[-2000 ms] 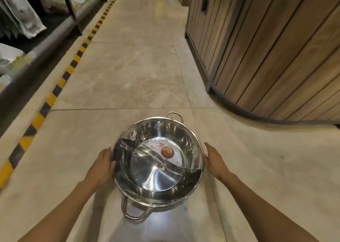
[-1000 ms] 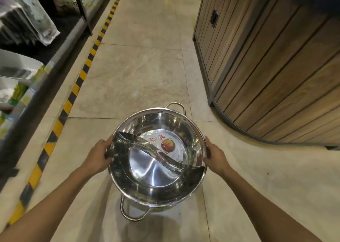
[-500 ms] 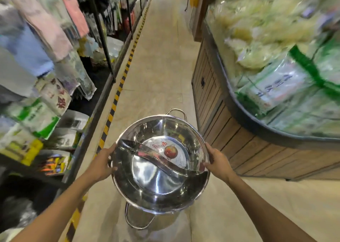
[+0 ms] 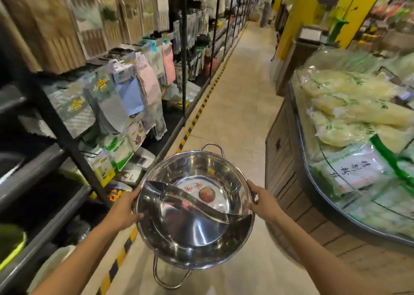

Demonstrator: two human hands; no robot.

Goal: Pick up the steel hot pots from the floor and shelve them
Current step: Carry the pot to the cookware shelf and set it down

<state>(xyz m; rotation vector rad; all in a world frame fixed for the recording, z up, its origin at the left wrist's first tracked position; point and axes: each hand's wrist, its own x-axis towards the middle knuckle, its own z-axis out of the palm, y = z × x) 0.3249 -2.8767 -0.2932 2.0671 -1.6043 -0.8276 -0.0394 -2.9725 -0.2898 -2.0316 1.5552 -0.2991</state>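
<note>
Both hands hold the steel hot pot (image 4: pixel 195 207) off the floor: left hand (image 4: pixel 123 211) at nine o'clock, right hand (image 4: pixel 263 201) at three. Red-lettered sticker (image 4: pixel 202 192) inside, unreadable.

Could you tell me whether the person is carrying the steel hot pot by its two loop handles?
No, the left hand and right hand grip the steel hot pot by opposite sides of its rim.
</note>
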